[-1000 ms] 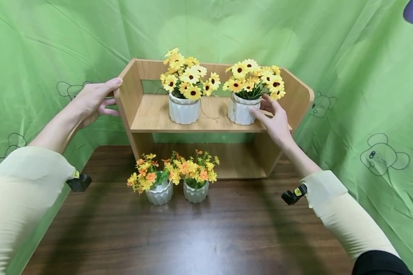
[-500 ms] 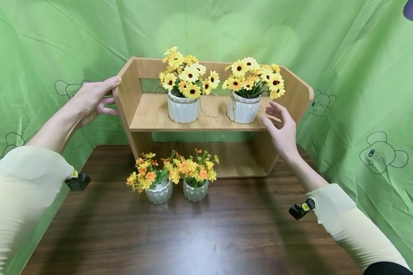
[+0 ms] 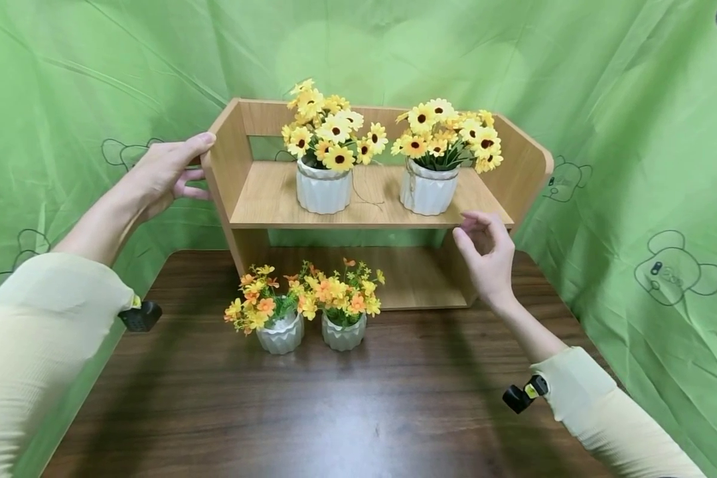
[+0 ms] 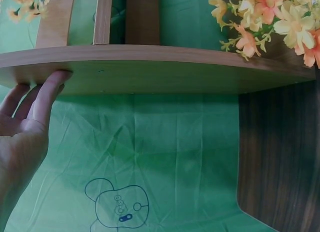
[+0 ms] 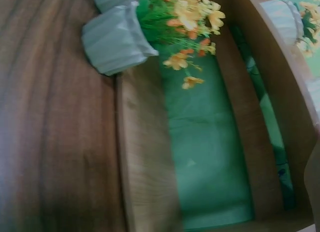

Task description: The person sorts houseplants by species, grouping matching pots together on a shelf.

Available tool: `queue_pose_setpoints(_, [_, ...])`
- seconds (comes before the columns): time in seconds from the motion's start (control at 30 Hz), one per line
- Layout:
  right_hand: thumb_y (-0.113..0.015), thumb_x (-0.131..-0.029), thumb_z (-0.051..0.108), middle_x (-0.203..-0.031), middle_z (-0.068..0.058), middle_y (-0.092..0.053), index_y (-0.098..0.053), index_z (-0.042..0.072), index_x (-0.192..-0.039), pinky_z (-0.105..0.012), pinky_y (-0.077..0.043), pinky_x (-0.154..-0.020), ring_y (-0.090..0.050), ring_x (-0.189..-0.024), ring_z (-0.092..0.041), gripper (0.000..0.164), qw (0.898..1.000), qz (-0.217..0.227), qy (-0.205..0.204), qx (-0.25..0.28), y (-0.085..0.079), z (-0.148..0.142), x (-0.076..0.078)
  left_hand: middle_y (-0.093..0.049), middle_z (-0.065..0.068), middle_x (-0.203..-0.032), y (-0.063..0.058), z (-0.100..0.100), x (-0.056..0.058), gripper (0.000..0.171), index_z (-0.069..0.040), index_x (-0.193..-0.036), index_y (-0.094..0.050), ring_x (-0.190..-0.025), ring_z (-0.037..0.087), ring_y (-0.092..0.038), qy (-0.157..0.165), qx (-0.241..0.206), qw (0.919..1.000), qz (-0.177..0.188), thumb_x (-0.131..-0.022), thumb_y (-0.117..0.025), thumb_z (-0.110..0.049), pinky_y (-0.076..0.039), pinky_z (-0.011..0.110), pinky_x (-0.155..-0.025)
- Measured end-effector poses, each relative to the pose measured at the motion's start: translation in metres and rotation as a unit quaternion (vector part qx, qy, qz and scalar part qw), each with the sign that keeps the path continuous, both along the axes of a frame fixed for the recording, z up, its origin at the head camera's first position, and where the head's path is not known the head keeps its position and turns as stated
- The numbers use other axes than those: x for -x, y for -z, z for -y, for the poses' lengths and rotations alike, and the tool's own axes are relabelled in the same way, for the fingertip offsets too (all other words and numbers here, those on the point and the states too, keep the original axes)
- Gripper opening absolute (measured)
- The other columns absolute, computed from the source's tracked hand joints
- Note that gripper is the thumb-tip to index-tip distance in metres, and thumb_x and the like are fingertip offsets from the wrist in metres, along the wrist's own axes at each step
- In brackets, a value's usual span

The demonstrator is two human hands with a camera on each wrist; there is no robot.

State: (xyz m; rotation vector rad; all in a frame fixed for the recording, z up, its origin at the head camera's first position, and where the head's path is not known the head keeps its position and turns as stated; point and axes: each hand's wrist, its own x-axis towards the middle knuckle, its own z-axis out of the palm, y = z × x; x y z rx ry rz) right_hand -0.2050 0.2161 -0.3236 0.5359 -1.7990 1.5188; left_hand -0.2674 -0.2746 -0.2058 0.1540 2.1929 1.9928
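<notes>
My left hand point(image 3: 162, 174) rests against the outer left side of a two-tier wooden shelf point(image 3: 261, 202). In the left wrist view, fingertips of the left hand point(image 4: 30, 124) touch the side panel. My right hand point(image 3: 488, 260) hovers in front of the shelf's right end, fingers loosely curved, holding nothing. On the upper tier stand two white fluted pots of yellow daisies, a left pot point(image 3: 324, 191) and a right pot point(image 3: 428, 192) with twine round its rim. The right hand is just below and right of that right pot, apart from it.
Two smaller white pots with orange and yellow flowers, the left one point(image 3: 281, 337) and the right one point(image 3: 343, 334), stand on the dark wood table point(image 3: 334, 405) before the shelf. A green curtain point(image 3: 394, 46) hangs behind and at both sides.
My right hand has let go of the right daisy pot and moved down and away from it. The pot stays on the upper tier; my left hand keeps its place on the shelf.
</notes>
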Motion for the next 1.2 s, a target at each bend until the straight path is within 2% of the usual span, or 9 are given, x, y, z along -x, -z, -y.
queue_pose_setpoints(0.1, [-0.068, -0.092, -0.005, -0.101, -0.019, -0.063, -0.065, -0.013, -0.118, -0.015, -0.057, -0.084, -0.064, -0.092, -0.007, 0.028, 0.999, 0.018, -0.010, -0.027, 0.011, 0.003, -0.004, -0.013, 0.010, -0.175, 0.000, -0.001, 0.000, 0.081, -0.009, -0.165, -0.021, -0.158, 0.038, -0.025, -0.001, 0.002, 1.0000, 0.002, -0.103, -0.059, -0.046, -0.067, 0.026, -0.076])
queue_pose_setpoints(0.27, [-0.069, -0.094, -0.003, -0.103, -0.011, -0.064, -0.064, -0.010, -0.121, -0.015, -0.058, -0.085, -0.064, -0.093, -0.006, 0.029, 0.995, 0.071, -0.029, -0.070, 0.031, 0.007, -0.010, -0.013, 0.008, -0.175, 0.000, -0.002, -0.001, 0.082, -0.009, -0.164, -0.022, -0.158, 0.038, -0.024, -0.006, 0.004, 1.0000, 0.003, -0.102, -0.060, -0.047, -0.067, 0.026, -0.075])
queue_pose_setpoints(0.37, [-0.069, -0.094, -0.002, -0.105, -0.008, -0.065, -0.063, -0.010, -0.123, -0.016, -0.057, -0.085, -0.065, -0.094, -0.006, 0.031, 0.989, 0.100, -0.039, -0.098, 0.040, 0.010, -0.014, -0.014, 0.009, -0.175, 0.001, -0.003, -0.001, 0.081, -0.009, -0.164, -0.023, -0.158, 0.039, -0.025, -0.007, 0.000, 1.0000, 0.002, -0.102, -0.060, -0.046, -0.067, 0.026, -0.075])
queue_pose_setpoints(0.53, [-0.070, -0.095, 0.000, -0.108, -0.015, -0.068, -0.063, -0.005, -0.127, -0.021, -0.058, -0.089, -0.067, -0.098, -0.015, 0.033, 0.978, 0.153, -0.046, -0.137, 0.050, 0.015, -0.020, -0.015, 0.010, -0.174, 0.001, -0.004, -0.002, 0.081, -0.009, -0.164, -0.024, -0.157, 0.038, -0.026, -0.008, 0.004, 1.0000, -0.001, -0.102, -0.061, -0.047, -0.067, 0.026, -0.075])
queue_pose_setpoints(0.73, [-0.073, -0.097, 0.014, -0.114, -0.009, -0.069, -0.063, 0.010, -0.131, -0.022, -0.057, -0.096, -0.066, -0.104, -0.014, 0.035, 0.966, 0.199, -0.067, -0.151, 0.093, 0.008, -0.002, -0.018, 0.011, -0.174, -0.001, -0.004, -0.003, 0.080, -0.010, -0.164, -0.025, -0.157, 0.038, -0.028, -0.006, 0.006, 1.0000, -0.004, -0.102, -0.061, -0.046, -0.067, 0.026, -0.076])
queue_pose_setpoints(0.8, [-0.073, -0.097, 0.016, -0.116, -0.008, -0.069, -0.063, 0.012, -0.131, -0.027, -0.059, -0.099, -0.066, -0.107, -0.018, 0.036, 0.962, 0.210, -0.082, -0.155, 0.104, 0.009, 0.001, -0.018, 0.012, -0.173, -0.001, -0.004, -0.003, 0.080, -0.009, -0.164, -0.025, -0.157, 0.038, -0.028, -0.006, 0.002, 1.0000, -0.004, -0.102, -0.061, -0.046, -0.067, 0.027, -0.076])
queue_pose_setpoints(0.93, [-0.073, -0.097, 0.016, -0.121, -0.009, -0.070, -0.060, 0.008, -0.134, -0.040, -0.060, -0.101, -0.068, -0.111, -0.027, 0.041, 0.953, 0.226, -0.111, -0.168, 0.116, 0.015, 0.000, -0.018, 0.012, -0.173, -0.002, -0.003, -0.004, 0.080, -0.009, -0.164, -0.025, -0.157, 0.038, -0.028, -0.007, 0.001, 1.0000, -0.003, -0.102, -0.061, -0.046, -0.068, 0.027, -0.076])
queue_pose_setpoints(1.07, [-0.075, -0.096, 0.016, -0.125, -0.010, -0.069, -0.058, 0.006, -0.137, -0.054, -0.058, -0.104, -0.067, -0.116, -0.036, 0.046, 0.944, 0.242, -0.142, -0.174, 0.126, 0.023, -0.002, -0.018, 0.012, -0.174, -0.002, -0.003, -0.003, 0.080, -0.009, -0.164, -0.024, -0.157, 0.039, -0.027, -0.007, 0.002, 1.0000, -0.003, -0.102, -0.061, -0.046, -0.068, 0.027, -0.076])
queue_pose_setpoints(1.2, [-0.076, -0.095, 0.019, -0.129, -0.015, -0.067, -0.055, 0.008, -0.141, -0.061, -0.054, -0.106, -0.065, -0.118, -0.041, 0.052, 0.935, 0.252, -0.168, -0.183, 0.136, 0.033, -0.005, -0.016, 0.011, -0.174, -0.002, -0.002, -0.003, 0.081, -0.009, -0.164, -0.024, -0.157, 0.039, -0.027, -0.009, 0.003, 0.9999, -0.001, -0.102, -0.061, -0.046, -0.068, 0.027, -0.075])
